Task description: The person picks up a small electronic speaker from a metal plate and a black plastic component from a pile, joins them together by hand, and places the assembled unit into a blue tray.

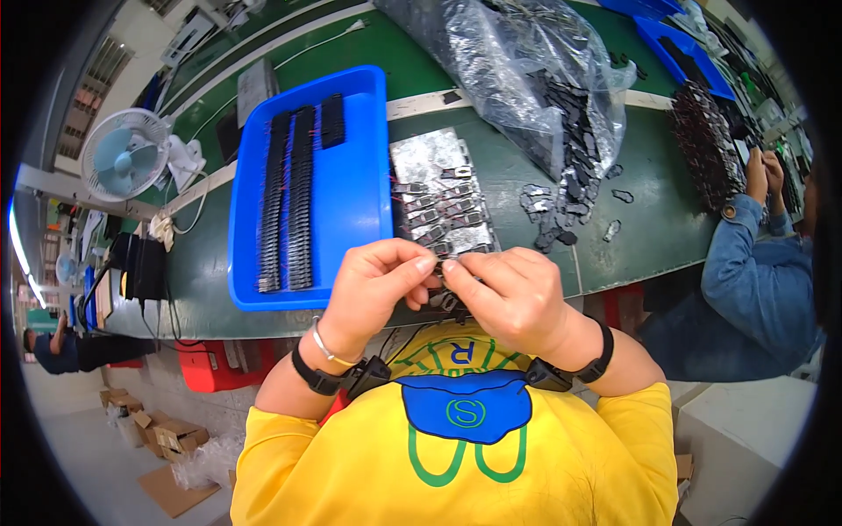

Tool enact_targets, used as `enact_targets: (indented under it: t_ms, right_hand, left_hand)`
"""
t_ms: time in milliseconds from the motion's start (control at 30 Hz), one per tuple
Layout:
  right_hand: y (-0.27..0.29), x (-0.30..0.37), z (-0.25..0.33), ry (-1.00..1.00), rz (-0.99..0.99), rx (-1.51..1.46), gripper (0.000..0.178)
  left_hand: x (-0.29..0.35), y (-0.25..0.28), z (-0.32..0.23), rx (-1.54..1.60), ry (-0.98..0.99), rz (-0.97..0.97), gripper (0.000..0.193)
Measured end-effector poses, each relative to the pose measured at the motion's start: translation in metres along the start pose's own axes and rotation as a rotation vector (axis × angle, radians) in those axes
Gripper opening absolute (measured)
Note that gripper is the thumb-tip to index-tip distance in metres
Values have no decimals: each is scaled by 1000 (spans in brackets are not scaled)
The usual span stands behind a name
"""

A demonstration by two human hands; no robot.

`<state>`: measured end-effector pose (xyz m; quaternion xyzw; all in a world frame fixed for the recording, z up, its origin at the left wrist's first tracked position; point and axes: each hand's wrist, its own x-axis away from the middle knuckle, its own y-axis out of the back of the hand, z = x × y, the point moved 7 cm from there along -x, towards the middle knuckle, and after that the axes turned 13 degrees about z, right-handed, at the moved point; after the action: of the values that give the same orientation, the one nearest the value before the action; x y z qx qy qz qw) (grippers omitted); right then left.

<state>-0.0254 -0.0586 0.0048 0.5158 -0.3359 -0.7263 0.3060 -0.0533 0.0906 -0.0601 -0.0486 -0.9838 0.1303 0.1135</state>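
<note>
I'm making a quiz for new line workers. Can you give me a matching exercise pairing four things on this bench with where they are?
Things:
1. Blue tray
2. Clear bag
3. Fan
4. Small dark part

Places:
A. Far left, beside the bench
B. Pinched between both hands' fingertips
C. Left of the silver sheet, holding rows of black parts
D. Far side of the bench, spilling black parts

Pairs: 1-C, 2-D, 3-A, 4-B

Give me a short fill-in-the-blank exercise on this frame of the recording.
1. The tray holding rows of black parts is ____ in colour.
2. The left hand and right hand meet over the ____ edge of the green table.
3. At the table's left end stands a small ____.

Missing words: blue; near; fan
</note>
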Motion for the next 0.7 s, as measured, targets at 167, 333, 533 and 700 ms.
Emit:
enact_targets:
  t_ms: [167,333,533,700]
  right_hand:
    - [1,3,-1,41,-57,-85,25]
    - [15,7,-17,40,-108,-251,28]
    - [37,70,-100,-439,106,-161,25]
    - [15,102,-110,-675,123,-167,22]
  left_hand:
    - [-1,1,-1,163,41,108,11]
    - [0,2,-7,77,30,105,10]
    - [11,19,-8,112,-45,46,10]
    - [8,15,-8,166,-80,72,10]
